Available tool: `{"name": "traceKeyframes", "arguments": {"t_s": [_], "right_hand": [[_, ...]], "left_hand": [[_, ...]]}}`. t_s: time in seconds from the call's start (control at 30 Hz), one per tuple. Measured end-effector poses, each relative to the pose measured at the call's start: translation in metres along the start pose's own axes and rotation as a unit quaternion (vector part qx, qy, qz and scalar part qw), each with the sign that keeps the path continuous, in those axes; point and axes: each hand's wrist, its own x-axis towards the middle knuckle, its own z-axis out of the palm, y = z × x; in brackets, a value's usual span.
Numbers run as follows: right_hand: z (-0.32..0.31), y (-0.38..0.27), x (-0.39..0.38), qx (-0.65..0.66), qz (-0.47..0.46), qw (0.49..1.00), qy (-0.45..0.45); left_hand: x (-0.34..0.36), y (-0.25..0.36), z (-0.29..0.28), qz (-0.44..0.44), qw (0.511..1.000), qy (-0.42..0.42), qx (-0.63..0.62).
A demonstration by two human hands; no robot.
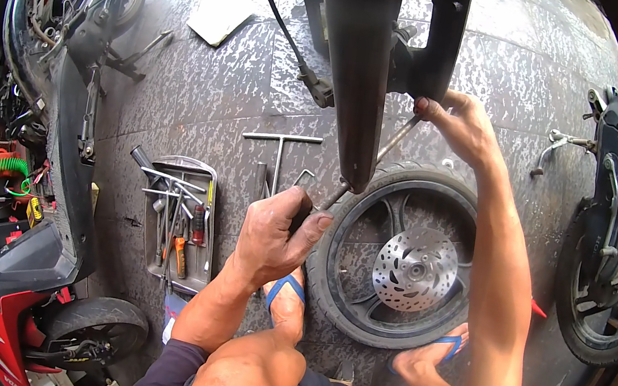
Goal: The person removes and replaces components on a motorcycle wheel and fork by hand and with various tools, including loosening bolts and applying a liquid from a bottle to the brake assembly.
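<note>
**Axle Rod Handling at the Front Fork**

The left hand [274, 232] is clamped around the lower end of the long axle rod [375, 159]. The right hand [457, 124] pinches its upper end, fingers together, at the fork leg [443, 36]. The removed wheel [399, 264] lies flat on the floor beneath, between the person's feet. Keep the rod in line with the fork hole; support both ends evenly and avoid side load. The tool tray [179, 221] lies just left of the left hand.
</note>
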Motion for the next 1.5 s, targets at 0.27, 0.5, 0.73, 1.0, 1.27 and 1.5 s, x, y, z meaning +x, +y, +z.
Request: {"name": "traceKeyframes", "arguments": {"t_s": [0.27, 0.5, 0.73, 1.0, 1.27, 1.5], "right_hand": [[-0.008, 0.01, 0.008, -0.01, 0.009, 0.999, -0.035], [-0.009, 0.006, 0.006, -0.015, 0.022, 0.999, -0.031], [-0.011, -0.004, 0.004, -0.034, 0.025, 0.998, -0.056], [-0.008, 0.036, -0.018, 0.139, -0.024, 0.987, 0.082], [0.012, 0.042, -0.082, 0.184, 0.094, 0.974, 0.09], [0.014, 0.057, -0.174, 0.13, 0.178, 0.972, 0.078]], "left_hand": [[-0.001, 0.007, 0.002, 0.008, 1.0, 0.001, 0.026], [-0.001, 0.007, 0.002, -0.026, 0.999, -0.031, -0.022], [0.011, 0.005, 0.014, -0.049, 0.998, -0.03, -0.022], [0.028, -0.005, 0.029, 0.043, 0.999, -0.005, 0.023], [0.03, -0.018, 0.035, 0.084, 0.996, 0.033, -0.016], [-0.088, -0.083, 0.099, 0.001, 0.997, -0.072, -0.017]]}}
